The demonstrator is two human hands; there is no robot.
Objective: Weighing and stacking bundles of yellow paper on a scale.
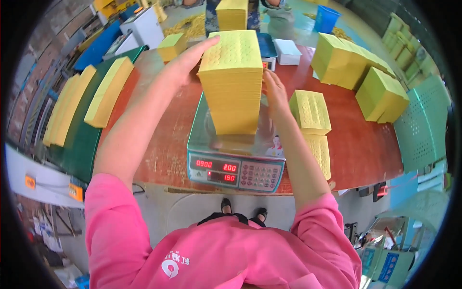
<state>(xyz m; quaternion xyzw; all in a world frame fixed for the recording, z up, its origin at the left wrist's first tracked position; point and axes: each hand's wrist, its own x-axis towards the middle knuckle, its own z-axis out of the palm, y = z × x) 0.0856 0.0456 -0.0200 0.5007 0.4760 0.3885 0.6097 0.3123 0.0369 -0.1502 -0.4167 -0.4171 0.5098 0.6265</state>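
A tall stack of yellow embossed paper sheets (231,91) stands on the glossy platform of a digital weighing scale (236,171), whose red display is lit. My left hand (195,60) lies along the stack's left side near the top, its fingertips at the upper far-left corner. Against the opposite side rests my right hand (275,91), its fingers bent along the sheets. Between them the two palms clasp the stack. Beside my right forearm sit two shorter yellow paper stacks, a farther one (310,111) and a nearer one (318,151).
The scale is on a worn red table (159,149). Larger yellow paper blocks (341,60) line its right side; long ones (109,94) lie on a green surface at the left. A co-worker stands across, behind another yellow stack (232,17). White paper (288,50) lies near a second scale.
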